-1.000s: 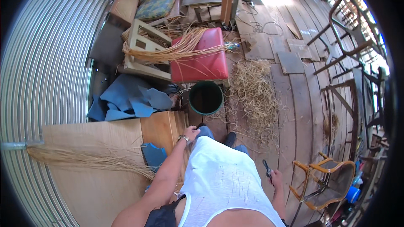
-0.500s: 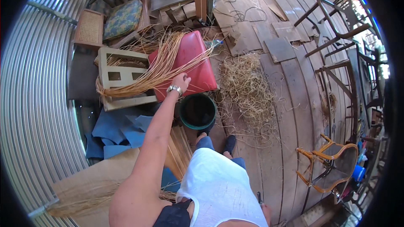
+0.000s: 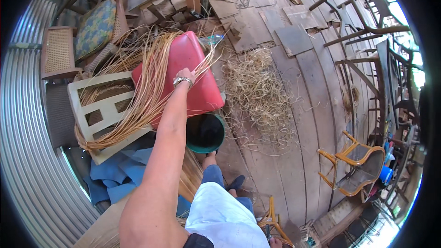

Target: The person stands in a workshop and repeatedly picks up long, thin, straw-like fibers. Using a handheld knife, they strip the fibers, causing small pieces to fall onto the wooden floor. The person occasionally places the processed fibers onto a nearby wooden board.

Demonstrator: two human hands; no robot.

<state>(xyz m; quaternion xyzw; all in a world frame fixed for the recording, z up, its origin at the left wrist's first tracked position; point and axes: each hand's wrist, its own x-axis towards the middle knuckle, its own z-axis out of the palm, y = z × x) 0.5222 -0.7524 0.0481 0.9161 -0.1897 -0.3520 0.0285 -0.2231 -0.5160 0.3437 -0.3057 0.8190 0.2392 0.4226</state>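
My left hand (image 3: 185,74), with a metal watch on its wrist, is closed round a few tan rattan strands (image 3: 202,65) above a red cushion (image 3: 204,93). More of the long bundle (image 3: 154,73) drapes over the cushion and across a pale wooden frame (image 3: 103,93), curving round its near end. Only a small part of my right hand (image 3: 275,243) shows at the bottom edge, closed beside a small dark object (image 3: 268,231) that I cannot make out. Just below the cushion stands a round green bucket (image 3: 205,149) with a dark inside.
A heap of curly rattan scraps (image 3: 259,92) lies on the plank floor right of the cushion. A rattan chair (image 3: 351,165) stands at the right. Blue sheets (image 3: 112,174) lie by the corrugated metal wall (image 3: 23,124). Caned panels (image 3: 59,53) and a patterned cushion (image 3: 96,27) are at far left.
The view has shifted and turned. My left hand has moved farther along the strands, over the cushion, and the bundle now hangs lower over the pale frame.
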